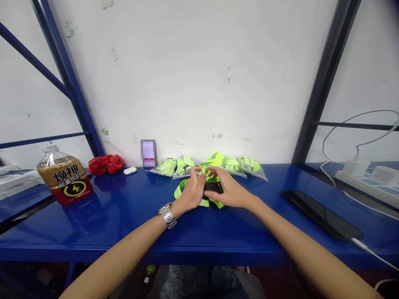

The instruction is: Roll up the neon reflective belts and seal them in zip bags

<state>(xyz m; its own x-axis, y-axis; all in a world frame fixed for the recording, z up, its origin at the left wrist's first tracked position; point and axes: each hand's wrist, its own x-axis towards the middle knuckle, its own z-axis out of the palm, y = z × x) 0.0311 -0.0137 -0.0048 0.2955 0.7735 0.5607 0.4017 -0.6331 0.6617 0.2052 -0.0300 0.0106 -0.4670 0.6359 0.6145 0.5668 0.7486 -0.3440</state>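
Observation:
A yellow-green reflective strap (178, 192) with pale bands lies bunched on the blue table in front of me. My left hand (192, 192), with a metal watch on its wrist, closes on the left part of the bundle. From the right, my right hand (232, 192) curves around the same bundle, its thumb over a black part (213, 189) and its fingers at the strap behind. Part of the bundle is hidden by both hands. Just beyond lie clear bags (167, 166) with folded yellow-green straps, several in a row along the wall.
On the blue table (124, 224), a large drink bottle (67, 176), a red plastic bag (106, 164), a white case (130, 170) and an upright phone (149, 153) stand leftward. Rightward are a black phone (322, 214) on a cable and a power strip (370, 182).

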